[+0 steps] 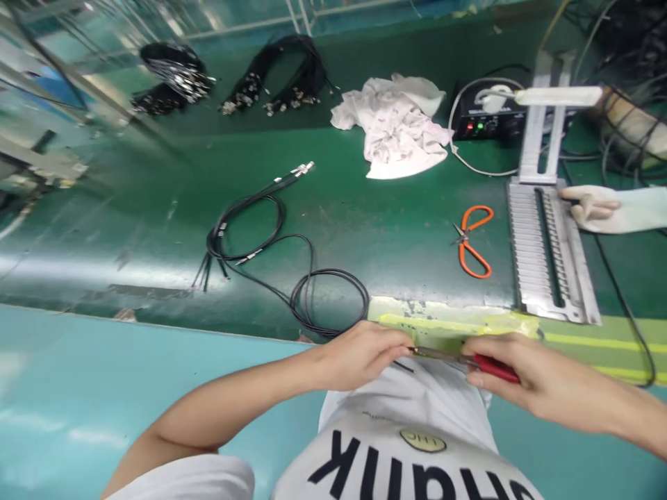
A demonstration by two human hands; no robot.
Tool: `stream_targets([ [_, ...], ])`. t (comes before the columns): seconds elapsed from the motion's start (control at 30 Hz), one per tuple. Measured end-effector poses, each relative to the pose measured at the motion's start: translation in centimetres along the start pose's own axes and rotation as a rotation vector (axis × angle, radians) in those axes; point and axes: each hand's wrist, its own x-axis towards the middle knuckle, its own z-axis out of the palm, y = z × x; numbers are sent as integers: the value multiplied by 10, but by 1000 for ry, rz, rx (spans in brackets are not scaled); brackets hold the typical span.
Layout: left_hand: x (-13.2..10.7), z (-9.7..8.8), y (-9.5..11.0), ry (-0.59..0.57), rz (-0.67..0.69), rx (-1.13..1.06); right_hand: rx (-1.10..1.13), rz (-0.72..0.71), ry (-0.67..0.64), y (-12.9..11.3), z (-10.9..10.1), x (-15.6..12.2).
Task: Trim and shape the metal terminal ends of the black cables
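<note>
My left hand (359, 354) is closed in a pinch on the end of a black cable (333, 272), whose loop lies on the bench just behind it. A short black end (405, 366) sticks out below the fingers. In my right hand (526, 371) is a pair of pliers with red handles (497, 369). The pliers' slim jaws reach left to my left fingertips; whether they grip the cable there is too small to tell. Both hands are at the bench's front edge, before my white shirt.
Orange-handled scissors (475, 243) lie near a slotted metal fixture (531, 250), with a white glove (599, 208) at its right. More coiled black cables (244, 201) rest left. Behind are a white cloth (399, 125), a black control box (490, 118) and cable bundles (292, 69).
</note>
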Motion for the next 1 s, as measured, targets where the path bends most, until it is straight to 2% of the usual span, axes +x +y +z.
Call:
stream_targets([
  [0.1, 4, 3, -6, -9, -19, -14, 19, 64, -174, -8, -9, 6],
  [0.47, 8, 11, -19, -30, -49, -68, 111, 67, -226, -1, -11, 12],
  [0.73, 8, 13, -19, -11, -90, -112, 145, 64, -178, 4, -6, 15],
  [0.83, 12, 11, -15, 14, -141, -155, 163, 49, -165, 3, -11, 18],
  [0.9, 18, 8, -15, 74, -199, -222, 142, 36, -121, 3, -21, 18],
  [1.0, 33, -1, -18, 249, -254, -424, 98, 14, 10, 5, -39, 17],
])
